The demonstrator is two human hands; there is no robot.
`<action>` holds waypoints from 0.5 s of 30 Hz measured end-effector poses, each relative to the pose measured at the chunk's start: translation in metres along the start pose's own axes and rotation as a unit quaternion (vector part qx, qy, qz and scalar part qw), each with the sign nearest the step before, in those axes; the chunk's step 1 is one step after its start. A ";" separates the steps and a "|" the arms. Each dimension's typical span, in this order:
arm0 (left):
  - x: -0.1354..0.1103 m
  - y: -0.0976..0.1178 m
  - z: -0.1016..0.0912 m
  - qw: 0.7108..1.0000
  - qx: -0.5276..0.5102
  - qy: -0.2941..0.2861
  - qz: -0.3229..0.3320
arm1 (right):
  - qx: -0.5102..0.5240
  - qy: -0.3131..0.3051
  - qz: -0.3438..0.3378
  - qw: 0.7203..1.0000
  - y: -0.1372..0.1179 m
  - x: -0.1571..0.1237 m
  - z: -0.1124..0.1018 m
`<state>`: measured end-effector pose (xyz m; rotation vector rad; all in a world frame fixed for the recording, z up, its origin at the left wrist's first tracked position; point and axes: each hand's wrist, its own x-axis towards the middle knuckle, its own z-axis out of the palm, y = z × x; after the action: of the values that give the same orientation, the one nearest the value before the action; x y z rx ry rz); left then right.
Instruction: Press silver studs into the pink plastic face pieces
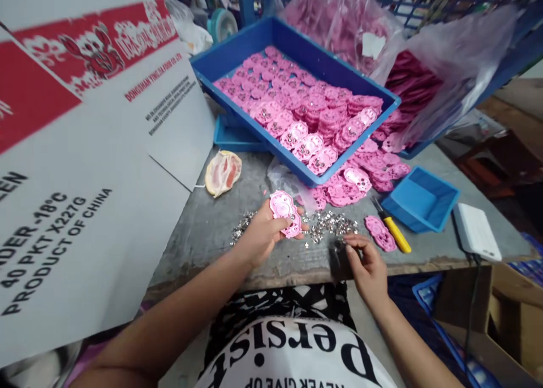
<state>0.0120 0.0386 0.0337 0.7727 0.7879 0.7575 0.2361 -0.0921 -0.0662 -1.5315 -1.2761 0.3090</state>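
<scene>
My left hand [259,236] grips a pink plastic plate [283,208] with a scalloped edge and raised pattern, its thumb pressed on the lower part. Beside it, my right hand [368,266] is curled at the near side of a scatter of small shiny metal pieces [333,224]. Its thumb and fingertips are drawn together; whatever they pinch is too small to make out. More metal bits [242,226] lie left of my left hand, partly behind it. One loose pink plate [380,233] and a yellow-handled screwdriver [397,235] rest to the right.
A blue tray [316,179] full of stacked pink plates stands behind. More plates [345,187] are heaped under its corner. Left is a large white carton [106,207]; right are a small blue bin [436,210] and white device [477,232]. Plastic bags [339,26] hold pink parts.
</scene>
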 end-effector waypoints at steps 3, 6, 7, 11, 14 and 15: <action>0.029 0.044 0.006 0.998 0.040 -0.029 0.048 | -0.061 -0.017 -0.040 0.997 0.014 0.001 -0.009; 0.067 0.094 0.015 0.989 0.074 -0.046 0.119 | -0.084 -0.017 -0.088 0.992 0.018 -0.001 -0.009; 0.082 0.111 0.018 0.986 0.087 -0.051 0.135 | -0.087 -0.018 -0.102 0.991 0.018 -0.002 -0.007; 0.151 0.169 0.037 0.975 0.140 -0.013 0.173 | -0.092 -0.008 -0.138 0.986 0.016 -0.001 -0.004; 0.202 0.198 0.061 0.963 0.210 0.040 0.165 | -0.097 -0.005 -0.164 0.982 0.019 0.002 -0.004; 0.217 0.203 0.071 0.956 0.240 0.045 0.163 | -0.101 -0.010 -0.177 0.979 0.021 0.003 -0.003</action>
<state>0.1173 0.2941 0.1644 1.3371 0.9539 0.9130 0.2510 -0.0885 -0.0816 -1.4355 -1.6048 -0.0358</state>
